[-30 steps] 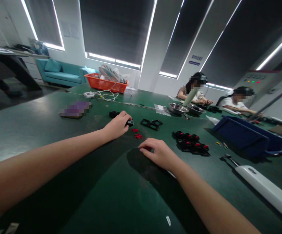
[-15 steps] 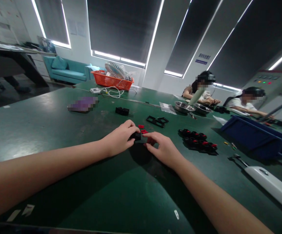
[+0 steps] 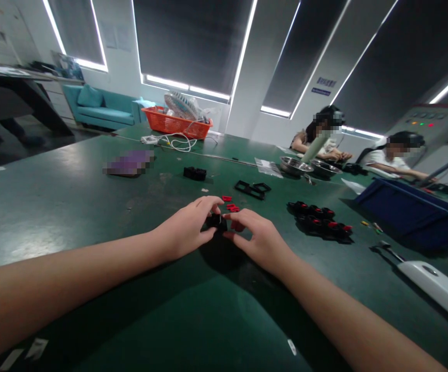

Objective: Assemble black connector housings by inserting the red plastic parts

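Across the near part of the room extends a green table (image 3: 162, 315), its surface scuffed. On its right side stands a blue bin (image 3: 410, 212); an orange basket (image 3: 175, 124), loaded, sits toward the far edge. A white-bodied tool (image 3: 436, 287) lies at right, below the bin. Both bare hands are at centre. The left hand (image 3: 191, 227) has thumb and fingers closed around a small black part (image 3: 218, 222), located between the hands. The right hand (image 3: 260, 237) has its thumb and forefinger curved at the part's right end; from where I stand, whether they grip or merely touch it cannot be told. Black assemblies with red inserts (image 3: 319, 222) lie to the right. Black frames (image 3: 250, 189) and a black block (image 3: 195, 173) lie beyond the hands. Loose red pieces (image 3: 232, 207) lie just past the fingertips.
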`<state>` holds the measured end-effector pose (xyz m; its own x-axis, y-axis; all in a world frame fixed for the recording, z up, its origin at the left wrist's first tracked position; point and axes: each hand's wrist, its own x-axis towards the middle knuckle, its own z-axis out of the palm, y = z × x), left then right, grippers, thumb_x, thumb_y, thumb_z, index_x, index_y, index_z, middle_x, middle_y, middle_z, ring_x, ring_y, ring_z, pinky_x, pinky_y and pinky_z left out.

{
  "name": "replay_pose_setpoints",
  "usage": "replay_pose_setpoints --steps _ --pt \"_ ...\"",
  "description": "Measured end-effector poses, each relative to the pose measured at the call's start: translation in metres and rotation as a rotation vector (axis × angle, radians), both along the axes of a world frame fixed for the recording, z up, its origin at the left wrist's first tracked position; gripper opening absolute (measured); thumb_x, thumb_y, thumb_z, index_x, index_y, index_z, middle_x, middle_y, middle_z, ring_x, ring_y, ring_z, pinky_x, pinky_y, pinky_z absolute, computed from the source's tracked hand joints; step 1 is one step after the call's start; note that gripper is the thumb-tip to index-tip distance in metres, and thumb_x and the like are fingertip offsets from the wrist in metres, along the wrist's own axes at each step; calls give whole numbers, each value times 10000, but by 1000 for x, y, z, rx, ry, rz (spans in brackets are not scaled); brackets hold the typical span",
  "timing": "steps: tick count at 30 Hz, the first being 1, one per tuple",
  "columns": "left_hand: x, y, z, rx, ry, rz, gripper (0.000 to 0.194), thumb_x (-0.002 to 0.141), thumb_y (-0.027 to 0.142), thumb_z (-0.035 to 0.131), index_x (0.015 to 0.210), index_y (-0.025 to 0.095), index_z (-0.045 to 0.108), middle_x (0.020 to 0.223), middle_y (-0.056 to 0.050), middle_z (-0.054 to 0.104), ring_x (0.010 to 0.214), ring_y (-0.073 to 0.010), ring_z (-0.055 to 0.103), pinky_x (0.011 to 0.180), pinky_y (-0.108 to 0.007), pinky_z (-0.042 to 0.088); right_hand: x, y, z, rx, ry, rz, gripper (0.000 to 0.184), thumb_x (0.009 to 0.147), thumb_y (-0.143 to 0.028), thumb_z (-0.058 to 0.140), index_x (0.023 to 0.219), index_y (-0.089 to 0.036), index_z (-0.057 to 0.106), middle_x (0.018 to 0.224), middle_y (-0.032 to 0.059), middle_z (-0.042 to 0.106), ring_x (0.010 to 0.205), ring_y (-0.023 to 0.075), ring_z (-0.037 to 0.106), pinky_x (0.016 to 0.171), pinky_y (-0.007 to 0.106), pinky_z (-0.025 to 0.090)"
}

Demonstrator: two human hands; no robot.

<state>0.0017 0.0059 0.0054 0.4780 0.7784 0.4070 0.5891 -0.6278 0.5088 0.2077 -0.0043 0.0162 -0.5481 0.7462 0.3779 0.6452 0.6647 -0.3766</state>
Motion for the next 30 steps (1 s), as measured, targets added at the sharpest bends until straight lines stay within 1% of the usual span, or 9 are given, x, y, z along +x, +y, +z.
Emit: replay_pose_setpoints --steps 4,6,9,12,16,19,22,28,30 --pt "0 -3 2 -8 -6 -32 501 780 90 613 1248 208 481 1146 -64 654 1081 -248 632 983 -414 516 -2 2 -1 -16 -13 -17 114 824 -144 650 931 -182 652 809 34 636 749 177 577 717 303 465" --pt "1 -4 2 -8 -16 -44 506 786 89 618 1260 200 480 1146 -64 657 1091 -245 629 995 -407 510 -2 2 -2 -20 -11 -23 96 814 -128 660 891 -180 636 781 23 614 726 168 562 694 287 450" --pt "1 -5 0 -12 -30 -58 508 785 76 617 1263 185 483 1140 -69 666 1102 -241 627 1008 -405 504 -2 2 -3 -19 -24 -35 100 796 -113 684 842 -173 618 754 12 586 705 157 538 672 273 424" --pt "2 -5 -3 -37 -34 -63 505 790 79 614 1262 202 486 1133 -66 676 1091 -242 636 990 -412 518 -3 1 -3 -33 -69 -58 117 789 -141 709 781 -172 597 736 5 560 686 149 512 646 266 394" --pt "2 -5 -6 -66 -47 -35 491 786 87 618 1245 220 503 1146 -69 669 1069 -242 647 948 -410 546 -4 1 -2 -76 -111 -70 149 795 -165 713 737 -166 577 708 -6 537 659 139 486 622 263 364" --pt "2 -5 -6 -90 -67 -22 490 774 89 628 1235 214 516 1125 -69 670 1032 -233 657 910 -395 567 -4 0 -1 -97 -109 -75 125 783 -141 708 748 -158 589 719 2 557 662 139 487 619 262 361" --pt "2 -5 -6 -136 -98 -7 493 759 97 646 1227 198 526 1102 -76 668 995 -226 666 880 -385 580 -3 1 -1 -117 -94 -72 90 774 -119 698 804 -151 620 743 9 582 670 141 499 622 260 370" --pt "2 -4 -8 -206 -61 2 490 772 147 648 1246 178 529 1103 -90 668 993 -242 673 900 -412 567 -1 0 -1 -128 -102 -65 78 776 -100 672 840 -137 648 759 17 595 689 144 521 642 263 383" --pt "2 -3 -9 -210 -50 -8 505 770 156 653 1258 182 529 1166 -103 656 1042 -251 661 924 -416 557 -1 -1 -1 -129 -100 -62 89 780 -105 673 863 -132 659 768 20 602 693 144 525 643 264 385"
